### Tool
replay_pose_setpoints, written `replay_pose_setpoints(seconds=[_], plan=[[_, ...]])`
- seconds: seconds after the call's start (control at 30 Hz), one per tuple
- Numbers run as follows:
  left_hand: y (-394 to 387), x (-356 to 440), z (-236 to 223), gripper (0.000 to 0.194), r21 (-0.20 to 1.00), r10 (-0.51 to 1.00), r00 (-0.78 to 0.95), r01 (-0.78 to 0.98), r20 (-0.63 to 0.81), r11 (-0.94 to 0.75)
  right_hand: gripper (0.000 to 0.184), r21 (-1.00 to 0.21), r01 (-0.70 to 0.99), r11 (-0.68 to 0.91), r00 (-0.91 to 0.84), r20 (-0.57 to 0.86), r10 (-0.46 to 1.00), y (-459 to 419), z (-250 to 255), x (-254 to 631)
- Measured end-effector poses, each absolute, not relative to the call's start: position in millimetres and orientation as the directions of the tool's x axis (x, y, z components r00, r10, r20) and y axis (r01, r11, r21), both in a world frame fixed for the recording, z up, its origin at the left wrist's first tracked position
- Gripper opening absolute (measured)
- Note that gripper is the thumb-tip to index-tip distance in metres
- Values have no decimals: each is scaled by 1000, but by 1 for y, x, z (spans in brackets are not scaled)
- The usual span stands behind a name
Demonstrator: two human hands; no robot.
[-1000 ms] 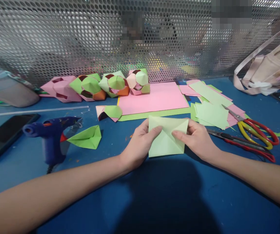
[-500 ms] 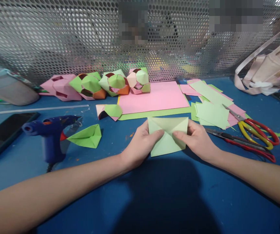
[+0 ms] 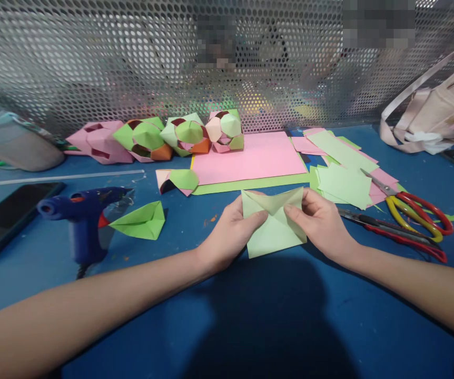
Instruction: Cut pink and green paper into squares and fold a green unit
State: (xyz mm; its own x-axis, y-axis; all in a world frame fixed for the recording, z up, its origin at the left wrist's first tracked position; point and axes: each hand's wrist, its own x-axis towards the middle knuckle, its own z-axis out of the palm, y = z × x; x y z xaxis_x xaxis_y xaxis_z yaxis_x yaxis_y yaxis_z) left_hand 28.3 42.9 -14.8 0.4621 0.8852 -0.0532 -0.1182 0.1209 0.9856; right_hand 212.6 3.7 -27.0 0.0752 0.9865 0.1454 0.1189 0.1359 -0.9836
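Note:
A light green paper square (image 3: 275, 231) with diagonal creases is held just above the blue table (image 3: 250, 316) at the centre. My left hand (image 3: 227, 237) pinches its left edge, thumb on top. My right hand (image 3: 322, 223) pinches its right edge the same way. The top edge of the paper dips inward along the creases. A folded green paper piece (image 3: 140, 221) lies to the left, apart from both hands. A pink and green folded piece (image 3: 177, 180) lies behind my left hand.
A blue glue gun (image 3: 82, 218) stands at left beside a phone (image 3: 8, 216). Folded paper balls (image 3: 159, 138) line the perforated metal screen. A pink sheet (image 3: 250, 158), cut green squares (image 3: 343, 184) and two scissors (image 3: 412, 218) lie behind and right. A bag (image 3: 440, 113) sits far right.
The paper's top edge has folded inward along its creases and my hands have moved slightly closer together. Nothing else has moved.

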Motion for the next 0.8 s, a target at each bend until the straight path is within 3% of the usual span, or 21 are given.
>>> replay_pose_setpoints(seconds=[0.3, 0.5, 0.8], plan=[[44, 29, -16, 36, 964, 870, 487, -182, -83, 194, 19, -955, 269, 123, 30, 136, 990, 2, -23, 212], [42, 29, -13, 40, 996, 885, 464, -61, -32, 68, 26, -988, 123, 93, 20, 97, 995, 4, -26, 213], [47, 30, -16, 41, 950, 899, 433, -248, -66, 189, 28, -997, 46, 68, -6, 68, 998, 5, -23, 212]])
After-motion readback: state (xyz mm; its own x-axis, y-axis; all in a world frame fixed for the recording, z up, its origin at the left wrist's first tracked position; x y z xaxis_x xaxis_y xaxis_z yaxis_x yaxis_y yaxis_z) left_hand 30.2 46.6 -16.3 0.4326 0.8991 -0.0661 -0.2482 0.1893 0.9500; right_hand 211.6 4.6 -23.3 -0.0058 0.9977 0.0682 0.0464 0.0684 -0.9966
